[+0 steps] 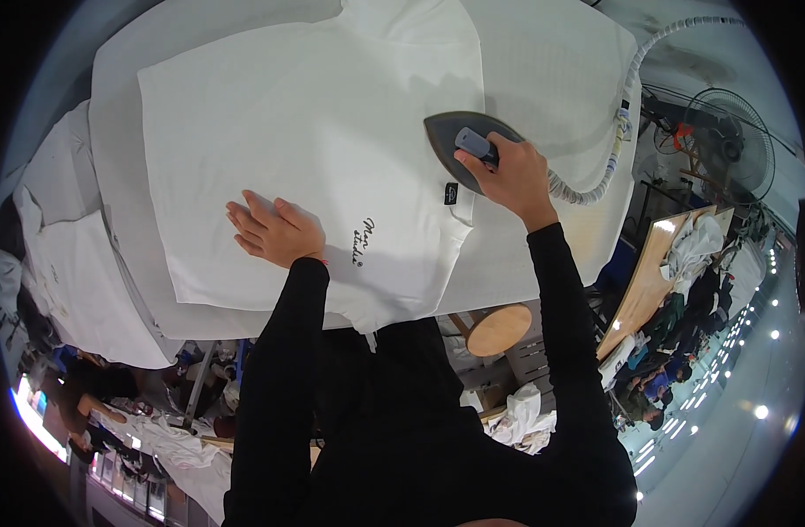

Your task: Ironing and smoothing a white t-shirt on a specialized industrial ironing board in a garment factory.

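Note:
A white T-shirt (253,123) lies spread on the pale ironing table (556,53), its neck end toward the right. Dark script lettering (365,241) marks its front, and a small black label (452,194) shows at the collar. My left hand (278,230) rests flat on the shirt with its fingers spread. In my right hand (514,177) is the handle of a steam iron (449,142). The iron sits over the shirt's collar end, its tip pointing left; its underside is hidden. A wrapped hose (596,195) runs from behind the iron toward the upper right.
White garments (91,281) hang at the table's left end. A standing fan (727,136) is at the far right, near a wooden board (644,272) with cloth on it. A round wooden stool (499,329) stands by the near edge. Other people (657,386) are in the background.

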